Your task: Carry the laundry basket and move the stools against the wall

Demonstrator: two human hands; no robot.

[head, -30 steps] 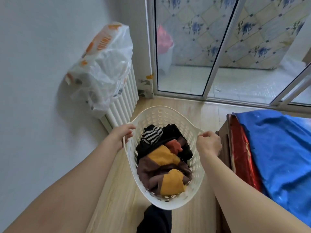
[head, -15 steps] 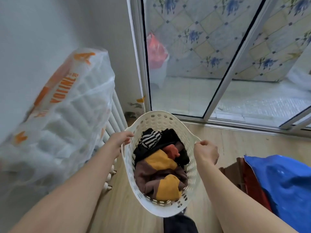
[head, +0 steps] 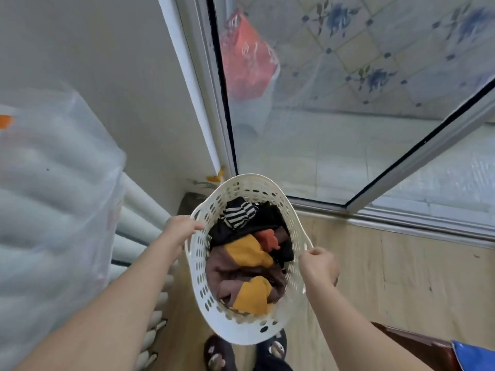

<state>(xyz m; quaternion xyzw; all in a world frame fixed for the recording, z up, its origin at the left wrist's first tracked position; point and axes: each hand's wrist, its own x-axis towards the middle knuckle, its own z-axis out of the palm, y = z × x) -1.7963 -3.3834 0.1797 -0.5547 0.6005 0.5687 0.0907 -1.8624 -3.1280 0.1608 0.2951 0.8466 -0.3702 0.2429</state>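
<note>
Now both hands grip the white laundry basket (head: 198,266) by its rim, left hand (head: 180,229) at nine o'clock, right hand (head: 318,266) at three. Clothes (head: 246,258) fill it. It hangs above the floor (head: 388,277), near the radiator (head: 139,226).

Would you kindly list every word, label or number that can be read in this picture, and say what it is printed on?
No text can be read in the current view.
Clear plastic bag over the radiator: only an orange scrap of print shows at the picture's edge; no letters are legible.
Red bag behind the glass door: pale markings, too blurred to read.
Laundry basket: no label visible.
</note>
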